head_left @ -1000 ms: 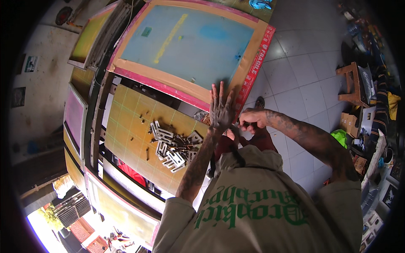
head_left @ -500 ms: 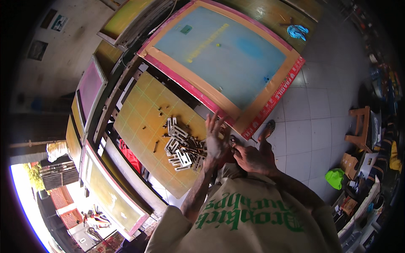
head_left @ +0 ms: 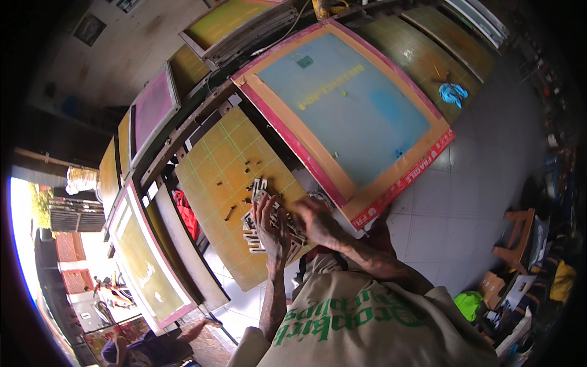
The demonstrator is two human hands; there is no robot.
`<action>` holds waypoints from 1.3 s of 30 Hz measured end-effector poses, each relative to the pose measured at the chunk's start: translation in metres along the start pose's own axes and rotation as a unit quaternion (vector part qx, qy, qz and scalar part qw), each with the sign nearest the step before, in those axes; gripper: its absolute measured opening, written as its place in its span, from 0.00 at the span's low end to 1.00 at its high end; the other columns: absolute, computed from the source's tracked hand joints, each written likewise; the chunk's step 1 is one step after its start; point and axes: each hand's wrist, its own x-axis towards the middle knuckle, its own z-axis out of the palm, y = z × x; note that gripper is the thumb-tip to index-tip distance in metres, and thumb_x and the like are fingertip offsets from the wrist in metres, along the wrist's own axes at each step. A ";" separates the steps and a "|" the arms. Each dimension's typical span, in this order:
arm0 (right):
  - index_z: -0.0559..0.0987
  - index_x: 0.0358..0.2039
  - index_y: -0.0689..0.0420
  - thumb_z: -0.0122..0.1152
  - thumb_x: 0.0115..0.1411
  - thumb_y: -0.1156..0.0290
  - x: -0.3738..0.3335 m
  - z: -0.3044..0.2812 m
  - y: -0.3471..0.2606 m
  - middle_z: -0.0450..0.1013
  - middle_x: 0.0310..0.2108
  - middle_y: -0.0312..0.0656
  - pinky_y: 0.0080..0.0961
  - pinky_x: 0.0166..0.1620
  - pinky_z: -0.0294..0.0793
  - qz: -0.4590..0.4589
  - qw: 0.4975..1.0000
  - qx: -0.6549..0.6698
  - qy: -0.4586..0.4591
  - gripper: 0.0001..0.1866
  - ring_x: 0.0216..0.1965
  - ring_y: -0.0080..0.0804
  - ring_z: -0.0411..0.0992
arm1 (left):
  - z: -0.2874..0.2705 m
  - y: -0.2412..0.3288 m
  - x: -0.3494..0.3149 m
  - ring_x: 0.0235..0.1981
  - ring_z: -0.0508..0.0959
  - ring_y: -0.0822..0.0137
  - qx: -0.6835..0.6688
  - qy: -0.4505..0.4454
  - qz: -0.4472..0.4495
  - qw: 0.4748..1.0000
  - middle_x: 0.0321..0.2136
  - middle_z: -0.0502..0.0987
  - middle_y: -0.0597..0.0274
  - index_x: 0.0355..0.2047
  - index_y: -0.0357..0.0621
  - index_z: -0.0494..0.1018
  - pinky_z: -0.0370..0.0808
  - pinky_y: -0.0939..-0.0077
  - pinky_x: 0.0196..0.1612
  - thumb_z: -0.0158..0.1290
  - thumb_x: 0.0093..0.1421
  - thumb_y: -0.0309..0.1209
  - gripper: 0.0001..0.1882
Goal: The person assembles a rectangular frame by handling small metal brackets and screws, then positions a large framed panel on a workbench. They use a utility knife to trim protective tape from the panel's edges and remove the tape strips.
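Metal brackets lie in a jumbled heap, near-right on the yellow gridded bench; no single long axis. From my remote post I see the left hand nearer, directly over them, fingers outstretched; I cannot tell whether its grip has closed on any. The right hand is blurred at the heap's right, its grip unreadable. A loose bolt lies left.

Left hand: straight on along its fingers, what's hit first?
Probably the metal bracket just past the left hand's fingers. Depth is unclear: they may already touch it, or pass above it.
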 end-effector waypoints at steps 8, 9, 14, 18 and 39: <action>0.70 0.43 0.61 0.53 0.62 0.63 0.068 -0.093 0.104 0.69 0.42 0.54 0.44 0.40 0.72 0.088 0.984 -0.132 0.086 0.15 0.39 0.56 0.71 | 0.082 0.060 0.028 0.52 0.71 0.52 -0.023 0.013 -0.001 1.000 0.47 0.75 0.54 0.47 0.43 0.74 0.64 0.60 0.57 0.54 0.58 0.27 0.15; 0.70 0.39 0.60 0.55 0.60 0.65 0.073 -0.094 0.112 0.69 0.39 0.53 0.44 0.38 0.72 0.090 0.985 -0.125 0.072 0.13 0.37 0.55 0.71 | 0.096 0.066 0.033 0.52 0.71 0.52 -0.026 0.012 -0.010 1.000 0.48 0.75 0.53 0.47 0.44 0.74 0.65 0.60 0.56 0.54 0.58 0.28 0.15; 0.70 0.30 0.58 0.57 0.54 0.73 0.076 -0.082 0.129 0.69 0.29 0.47 0.41 0.33 0.72 0.011 0.994 -0.107 0.006 0.06 0.32 0.49 0.72 | 0.150 0.088 0.046 0.49 0.74 0.53 -0.007 0.023 -0.077 0.997 0.46 0.76 0.55 0.46 0.42 0.74 0.66 0.62 0.54 0.55 0.58 0.28 0.15; 0.68 0.34 0.58 0.54 0.52 0.75 0.080 -0.085 0.138 0.68 0.33 0.47 0.40 0.34 0.73 -0.013 0.988 -0.133 -0.074 0.08 0.31 0.48 0.73 | 0.174 0.093 0.041 0.43 0.76 0.59 -0.078 0.071 -0.194 0.975 0.41 0.78 0.53 0.48 0.39 0.74 0.68 0.66 0.51 0.54 0.58 0.24 0.16; 0.72 0.33 0.61 0.54 0.57 0.64 0.103 -0.114 0.147 0.71 0.31 0.48 0.40 0.38 0.70 -0.072 0.960 -0.109 -0.247 0.12 0.30 0.45 0.74 | 0.207 0.103 0.031 0.52 0.72 0.59 -0.128 0.155 -0.257 0.945 0.50 0.73 0.51 0.54 0.36 0.69 0.66 0.66 0.56 0.37 0.70 0.46 0.27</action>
